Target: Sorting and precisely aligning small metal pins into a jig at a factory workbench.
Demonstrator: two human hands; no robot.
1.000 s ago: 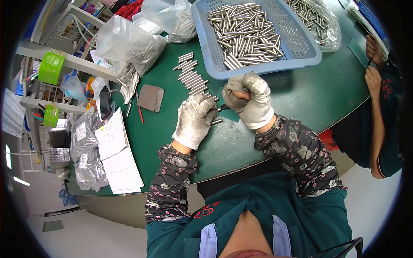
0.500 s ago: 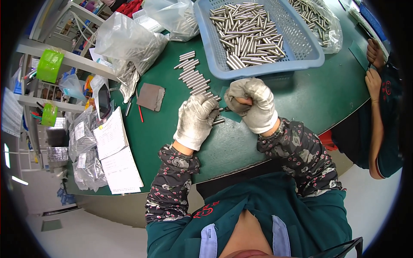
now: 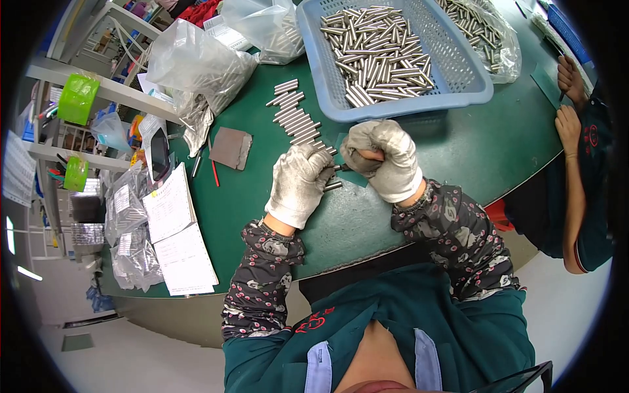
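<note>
Two gloved hands, left hand (image 3: 298,183) and fisted right hand (image 3: 383,157), meet over a row of metal rods (image 3: 296,119) beside a blue basket (image 3: 458,78) on the green table (image 3: 458,150).

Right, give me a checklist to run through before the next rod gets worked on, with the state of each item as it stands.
1. Left hand gloved and resting on the row of metal rods: ok.
2. Right hand gloved and closed in a fist around something dark: ok; what it grips, cannot tell.
3. Rods laid side by side on the green table within reach of the left hand: ok.
4. Blue basket stocked with rods just beyond the hands: ok.
5. The other person's hands at the table's right edge are apart from this work: ok.
6. Rod held between the two hands seated properly: cannot tell, the gloves hide it.
</note>
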